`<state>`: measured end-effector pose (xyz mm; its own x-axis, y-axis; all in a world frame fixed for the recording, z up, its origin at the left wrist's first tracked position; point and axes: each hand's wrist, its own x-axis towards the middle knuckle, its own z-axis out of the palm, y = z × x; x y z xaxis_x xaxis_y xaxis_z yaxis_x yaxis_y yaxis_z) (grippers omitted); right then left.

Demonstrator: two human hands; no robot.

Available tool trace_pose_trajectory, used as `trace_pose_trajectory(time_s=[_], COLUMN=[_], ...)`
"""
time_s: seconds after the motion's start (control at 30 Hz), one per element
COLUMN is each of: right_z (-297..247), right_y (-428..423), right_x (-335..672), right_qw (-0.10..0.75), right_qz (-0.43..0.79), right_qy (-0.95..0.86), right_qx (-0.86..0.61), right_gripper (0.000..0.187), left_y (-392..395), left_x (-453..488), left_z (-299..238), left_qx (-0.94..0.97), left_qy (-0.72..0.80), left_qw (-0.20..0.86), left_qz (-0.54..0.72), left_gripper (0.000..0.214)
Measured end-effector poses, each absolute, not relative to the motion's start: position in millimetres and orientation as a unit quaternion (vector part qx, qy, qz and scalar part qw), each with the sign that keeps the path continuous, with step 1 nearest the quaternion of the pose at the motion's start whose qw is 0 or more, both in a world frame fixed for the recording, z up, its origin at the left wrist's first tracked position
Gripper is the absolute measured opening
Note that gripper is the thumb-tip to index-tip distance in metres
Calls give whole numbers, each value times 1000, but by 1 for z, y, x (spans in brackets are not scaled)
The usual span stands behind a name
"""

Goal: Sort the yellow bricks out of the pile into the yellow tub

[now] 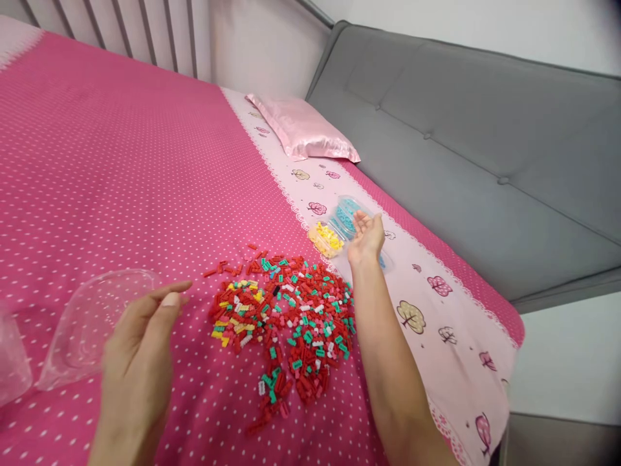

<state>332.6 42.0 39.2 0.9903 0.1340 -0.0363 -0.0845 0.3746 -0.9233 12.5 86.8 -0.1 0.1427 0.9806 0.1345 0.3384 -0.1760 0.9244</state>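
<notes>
A heap of small bricks [284, 320], mostly red with teal, yellow and white ones, lies on the pink dotted bedspread [121, 175]. My left hand [138, 353] hovers left of the heap, fingers loosely spread, holding nothing, just in front of a clear plastic lid [80, 323]. My right hand [366, 236] reaches past the heap, palm up and fingers apart, over a clear sectioned tray [339, 226] that holds yellow bricks in one part and teal bricks in another.
A pink satin pillow [303, 129] lies at the bed's far side. A grey sofa [475, 149] runs along the right edge of the bed. Another clear plastic piece [12, 362] sits at the far left. The bed's corner drops off at lower right.
</notes>
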Motion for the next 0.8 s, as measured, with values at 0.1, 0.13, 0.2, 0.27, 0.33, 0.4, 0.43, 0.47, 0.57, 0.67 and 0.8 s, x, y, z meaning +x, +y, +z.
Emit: trace_pose_trajectory(time_s=[0.1,0.13,0.2,0.27,0.33,0.4,0.43,0.47,0.57,0.67,0.8], right_z=[51,54,58,54,44,31,24,19,9,11,18], right_y=[32,29,24,22,22,26,28,30,34,31,20], right_x=[307,295,269,244,222,207,201,197,190,190,194], right_qw=[816,808,765,674,538,423,384,358,334,315,227], right_qz=[60,74,120,193,245,223,199,179,180,198,203], right_qy=[-100,-143,-262,-389,-497,-552,-564,-571,-583,-582,-586], right_qx=[-566,-567,-576,-598,-635,-683,-703,-717,-719,-723,-751], right_gripper=[32,28,21,16,15,18,21,22,19,18,22], left_y=[86,86,86,86,85,84,83,82,78,74,71], left_x=[15,17,20,23,26,28,29,30,34,37,40], left_z=[5,5,2,-3,-9,-15,-17,-19,-23,-26,-28], left_qx=[678,700,746,782,810,829,836,843,867,888,896], left_qy=[503,494,478,469,451,428,417,405,349,294,292], left_qw=[395,379,340,294,259,245,241,238,232,225,210], left_qz=[363,349,316,286,272,264,262,262,271,272,262], left_gripper=[39,40,42,41,39,38,38,39,38,35,33])
